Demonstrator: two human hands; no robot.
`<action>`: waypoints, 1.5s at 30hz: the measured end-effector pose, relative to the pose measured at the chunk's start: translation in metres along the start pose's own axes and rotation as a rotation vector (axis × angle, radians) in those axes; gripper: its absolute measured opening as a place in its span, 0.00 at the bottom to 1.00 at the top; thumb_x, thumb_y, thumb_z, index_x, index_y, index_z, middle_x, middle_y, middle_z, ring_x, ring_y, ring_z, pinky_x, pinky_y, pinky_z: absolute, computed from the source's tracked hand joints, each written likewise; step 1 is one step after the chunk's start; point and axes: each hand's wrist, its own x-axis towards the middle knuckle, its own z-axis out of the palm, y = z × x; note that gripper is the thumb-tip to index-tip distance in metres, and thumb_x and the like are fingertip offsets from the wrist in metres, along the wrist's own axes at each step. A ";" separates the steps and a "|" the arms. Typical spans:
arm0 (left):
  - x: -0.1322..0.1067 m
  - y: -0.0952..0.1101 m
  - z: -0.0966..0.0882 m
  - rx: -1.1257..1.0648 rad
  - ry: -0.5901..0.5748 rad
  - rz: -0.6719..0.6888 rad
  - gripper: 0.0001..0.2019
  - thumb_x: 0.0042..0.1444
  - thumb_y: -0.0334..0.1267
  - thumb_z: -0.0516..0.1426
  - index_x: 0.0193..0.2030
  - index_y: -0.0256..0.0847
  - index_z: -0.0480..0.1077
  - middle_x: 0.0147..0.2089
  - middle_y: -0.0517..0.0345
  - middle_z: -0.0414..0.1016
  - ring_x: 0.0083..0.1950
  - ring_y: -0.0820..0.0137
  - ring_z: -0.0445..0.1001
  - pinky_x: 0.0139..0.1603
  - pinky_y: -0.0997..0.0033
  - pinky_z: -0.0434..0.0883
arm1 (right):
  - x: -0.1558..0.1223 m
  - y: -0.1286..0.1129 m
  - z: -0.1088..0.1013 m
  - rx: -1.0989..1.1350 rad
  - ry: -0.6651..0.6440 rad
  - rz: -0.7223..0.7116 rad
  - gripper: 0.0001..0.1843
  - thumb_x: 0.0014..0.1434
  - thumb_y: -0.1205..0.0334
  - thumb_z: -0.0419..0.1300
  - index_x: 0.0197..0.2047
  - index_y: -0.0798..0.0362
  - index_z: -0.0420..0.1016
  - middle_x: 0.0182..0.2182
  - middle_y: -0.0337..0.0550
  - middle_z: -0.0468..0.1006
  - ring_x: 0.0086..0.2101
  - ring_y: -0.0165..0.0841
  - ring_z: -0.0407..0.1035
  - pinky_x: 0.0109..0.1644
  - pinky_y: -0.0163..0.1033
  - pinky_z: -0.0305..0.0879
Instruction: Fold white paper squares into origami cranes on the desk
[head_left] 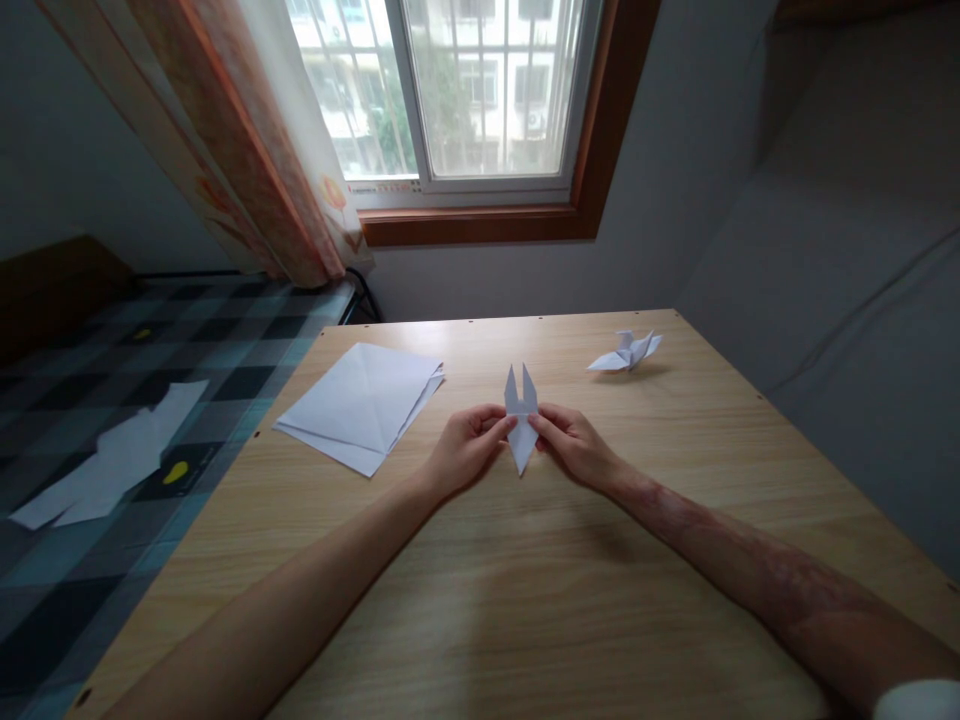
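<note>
Between my two hands is a small piece of folded white paper (521, 440), with two narrow points at its far end and a single point toward me. My left hand (472, 440) pinches its left edge between thumb and fingers. On the opposite edge, my right hand (574, 440) grips it the same way, thumb on top. Parts of the fingers are hidden behind the paper. Farther back on the right, a folded paper crane (628, 352) rests on the table with its wings spread.
A stack of white paper sheets (367, 395) lies left of my hands on the wooden table (480, 600). Paper scraps (120, 455) lie on the checked bed (45, 590) at the left. Beyond the table are a window (487, 100) and an orange curtain (255, 130).
</note>
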 end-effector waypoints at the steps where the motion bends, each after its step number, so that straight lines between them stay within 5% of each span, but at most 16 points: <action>1: 0.000 0.000 0.000 -0.002 -0.001 0.002 0.22 0.64 0.55 0.69 0.48 0.34 0.83 0.42 0.50 0.87 0.44 0.63 0.83 0.46 0.70 0.76 | 0.000 0.000 0.000 0.004 -0.002 0.007 0.23 0.76 0.43 0.59 0.35 0.51 0.74 0.28 0.36 0.71 0.30 0.32 0.64 0.34 0.38 0.58; 10: 0.000 -0.001 0.002 -0.043 -0.037 -0.047 0.23 0.59 0.54 0.72 0.48 0.34 0.81 0.44 0.50 0.86 0.43 0.64 0.83 0.44 0.70 0.76 | 0.000 0.001 0.001 -0.061 0.007 -0.008 0.24 0.77 0.42 0.58 0.34 0.50 0.70 0.28 0.36 0.69 0.30 0.33 0.63 0.35 0.39 0.59; 14: -0.002 0.003 0.000 0.107 -0.037 -0.012 0.24 0.65 0.58 0.67 0.44 0.34 0.81 0.40 0.53 0.84 0.38 0.68 0.78 0.38 0.72 0.69 | 0.001 0.000 0.001 -0.023 -0.008 -0.035 0.22 0.73 0.41 0.63 0.37 0.50 0.74 0.32 0.38 0.73 0.33 0.34 0.66 0.38 0.39 0.62; 21: -0.004 0.010 0.001 0.348 -0.049 0.040 0.21 0.74 0.56 0.55 0.44 0.39 0.75 0.41 0.56 0.78 0.43 0.64 0.74 0.46 0.67 0.70 | -0.001 -0.002 -0.001 0.088 -0.102 0.011 0.22 0.73 0.41 0.64 0.37 0.51 0.77 0.29 0.37 0.71 0.32 0.33 0.64 0.36 0.39 0.59; 28: -0.006 0.010 0.002 0.540 -0.046 0.045 0.21 0.77 0.52 0.49 0.37 0.42 0.69 0.37 0.58 0.74 0.41 0.64 0.71 0.49 0.65 0.68 | 0.004 -0.002 0.001 0.335 0.126 -0.017 0.19 0.66 0.44 0.72 0.49 0.47 0.75 0.33 0.37 0.74 0.31 0.33 0.67 0.34 0.38 0.63; 45: -0.002 0.006 -0.003 0.378 -0.043 -0.029 0.27 0.74 0.61 0.52 0.36 0.40 0.73 0.33 0.61 0.70 0.35 0.67 0.65 0.39 0.70 0.65 | 0.007 0.000 -0.009 0.454 0.204 0.017 0.13 0.60 0.53 0.73 0.44 0.49 0.80 0.35 0.37 0.76 0.30 0.30 0.68 0.33 0.37 0.66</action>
